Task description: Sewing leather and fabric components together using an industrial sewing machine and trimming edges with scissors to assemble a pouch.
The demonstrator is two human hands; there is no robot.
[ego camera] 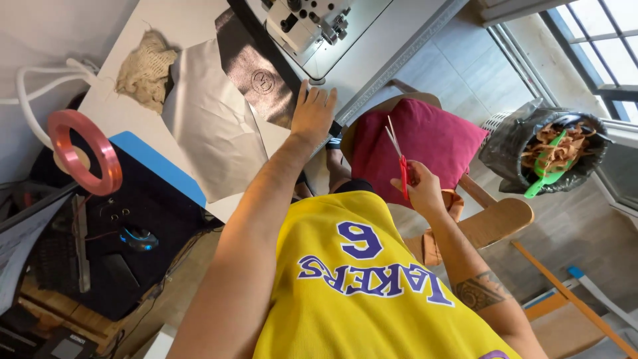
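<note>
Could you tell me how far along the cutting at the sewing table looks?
Done: grey fabric and a dark piece are laid on the table. In hand: the left hand rests flat on the dark piece; the right hand holds red scissors away from the table. Left: no cut shows, and the sewing machine holds no fabric.

Left hand point(312, 114) flat, fingers spread, pressed on dark leather sheet point(256, 76) at edge of white table point(392, 46). Right hand point(422, 188) closed around red-handled scissors point(399, 156), blades pointing up, held over crimson cushion point(432, 136) on wooden chair point(498, 219). Sewing machine point(312, 23) just beyond left hand. Pale sheet point(209, 126) beside leather; knitted cloth point(146, 70) further along. Lined bin point(551, 153) with scraps near window.
</note>
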